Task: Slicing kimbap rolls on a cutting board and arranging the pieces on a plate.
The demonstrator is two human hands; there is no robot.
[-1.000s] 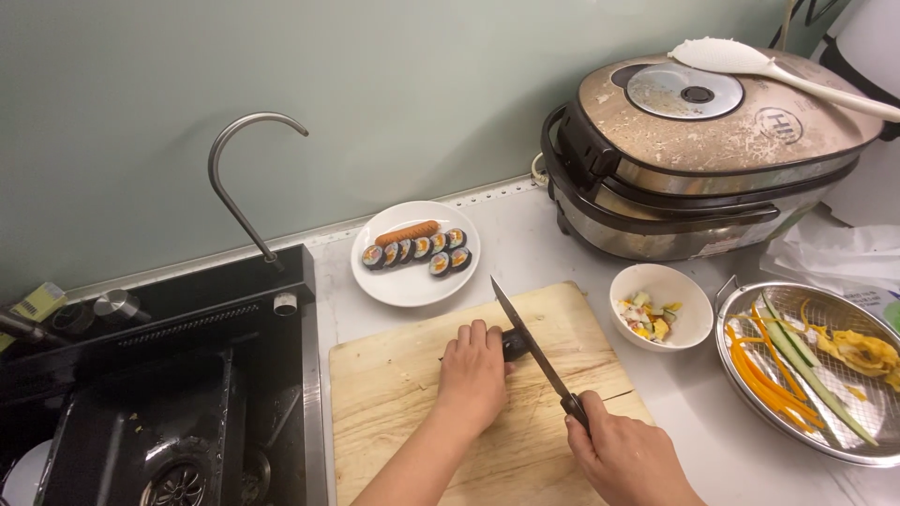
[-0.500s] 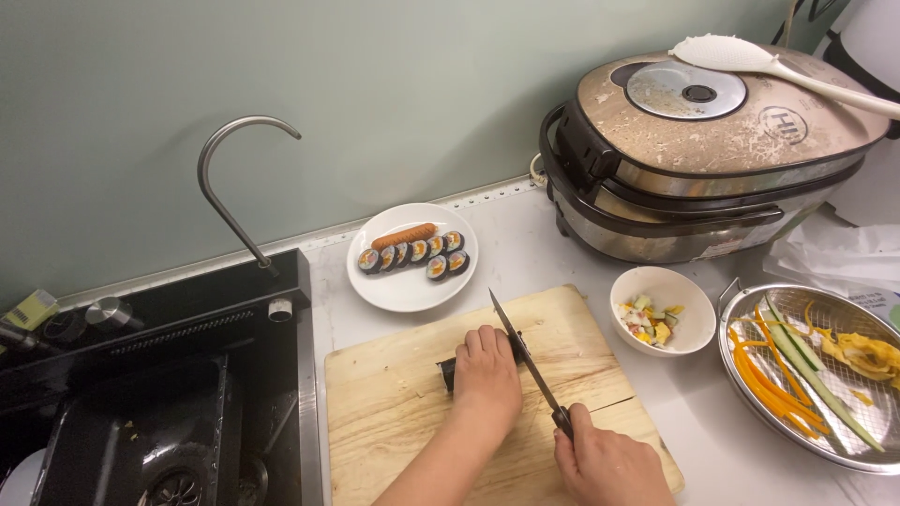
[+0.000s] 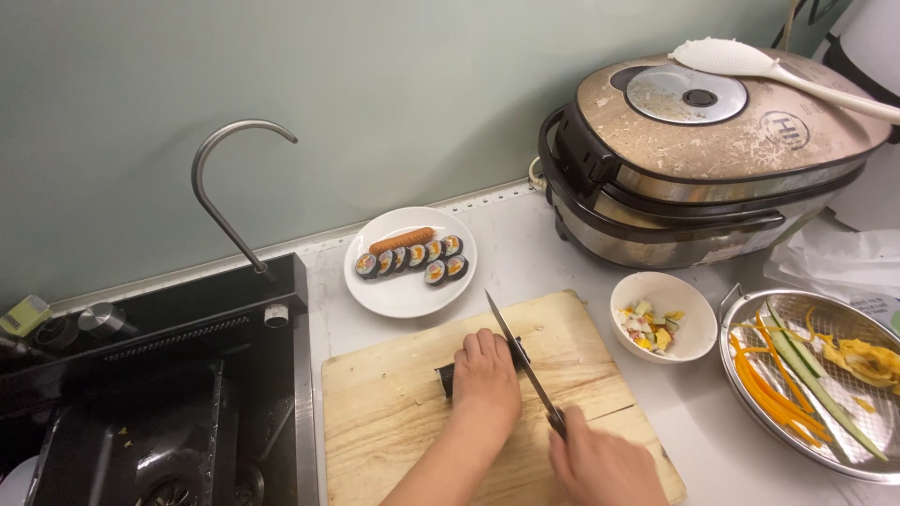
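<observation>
My left hand [image 3: 485, 384] presses down on a dark seaweed rice roll [image 3: 447, 377] lying on the wooden cutting board [image 3: 394, 422]; most of the roll is hidden under the hand. My right hand [image 3: 600, 466] grips the handle of a black-bladed knife [image 3: 516, 349], whose blade rests across the roll's right end beside my left fingers. Behind the board stands a white plate [image 3: 409, 286] with several cut roll slices [image 3: 412, 259] and an orange sausage piece.
A black sink [image 3: 141, 422] with a curved tap [image 3: 225, 187] lies left. A rice cooker [image 3: 712, 159] with a white rice paddle [image 3: 778, 70] on it stands at back right. A small white bowl of scraps [image 3: 662, 317] and a metal strainer of vegetable strips [image 3: 816, 384] sit right.
The knife has come down from a raised angle onto the roll's right end. My left hand has shifted left along the roll. The view has moved slightly.
</observation>
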